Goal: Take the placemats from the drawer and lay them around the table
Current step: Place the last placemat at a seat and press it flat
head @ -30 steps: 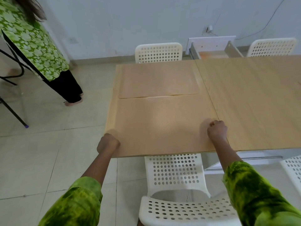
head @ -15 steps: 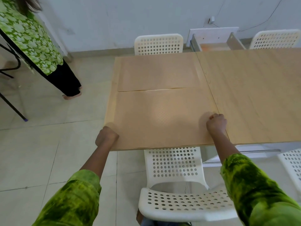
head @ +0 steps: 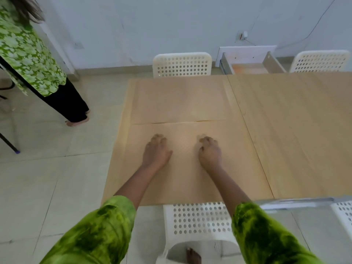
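Two tan, dotted placemats lie on the left end of the wooden table (head: 297, 130). The far placemat (head: 179, 100) sits by the far chair. The near placemat (head: 182, 180) lies flat at the table's front edge, touching the far one along a seam. My left hand (head: 156, 151) and my right hand (head: 209, 151) both rest palm down on the middle of the near placemat, fingers slightly curled, gripping nothing. The white drawer (head: 249, 61) stands pulled open beyond the table's far edge; its floor looks bare.
White perforated chairs stand at the near side (head: 198, 223), the far side (head: 182, 63), the far right (head: 320, 60) and the near right (head: 342, 212). Another person in a green patterned top (head: 32, 60) stands on the tiled floor at the left.
My hands left the near placemat's front corners and moved inward and forward onto its middle. The view has shifted closer over the table.
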A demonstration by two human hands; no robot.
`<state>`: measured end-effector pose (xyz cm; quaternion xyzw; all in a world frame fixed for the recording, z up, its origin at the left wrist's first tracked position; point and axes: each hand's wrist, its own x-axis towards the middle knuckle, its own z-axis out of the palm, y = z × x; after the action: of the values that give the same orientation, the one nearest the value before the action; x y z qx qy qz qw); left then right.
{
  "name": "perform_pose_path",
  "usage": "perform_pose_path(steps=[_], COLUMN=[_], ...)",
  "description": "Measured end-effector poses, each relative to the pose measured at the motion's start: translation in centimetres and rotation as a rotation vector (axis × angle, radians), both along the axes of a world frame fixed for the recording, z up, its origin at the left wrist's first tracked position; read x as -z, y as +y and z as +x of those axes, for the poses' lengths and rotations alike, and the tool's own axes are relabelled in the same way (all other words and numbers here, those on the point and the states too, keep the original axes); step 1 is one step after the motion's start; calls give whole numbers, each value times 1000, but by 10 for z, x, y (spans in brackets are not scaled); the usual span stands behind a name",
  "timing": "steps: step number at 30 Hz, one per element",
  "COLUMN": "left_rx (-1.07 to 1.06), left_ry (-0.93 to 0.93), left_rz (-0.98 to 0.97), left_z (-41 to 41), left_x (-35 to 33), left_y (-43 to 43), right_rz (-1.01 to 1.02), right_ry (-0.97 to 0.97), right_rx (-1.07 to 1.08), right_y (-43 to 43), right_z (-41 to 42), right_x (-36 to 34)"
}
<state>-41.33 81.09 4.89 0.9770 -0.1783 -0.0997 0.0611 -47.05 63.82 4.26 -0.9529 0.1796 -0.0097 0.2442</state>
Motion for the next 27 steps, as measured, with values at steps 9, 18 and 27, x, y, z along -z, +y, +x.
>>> perform_pose_path(steps=[9, 18, 27], left_rx=[74, -18, -117], left_ry=[83, -37, -13], left_rz=[43, 11, 43], left_z=[55, 57, 61], left_x=[42, 57, 54], left_y=[-20, 12, 44], right_rz=[-112, -152, -129], right_ry=[203, 201, 200], right_rx=[-280, -181, 4], right_y=[21, -9, -63], right_z=[68, 68, 55], right_x=[29, 35, 34])
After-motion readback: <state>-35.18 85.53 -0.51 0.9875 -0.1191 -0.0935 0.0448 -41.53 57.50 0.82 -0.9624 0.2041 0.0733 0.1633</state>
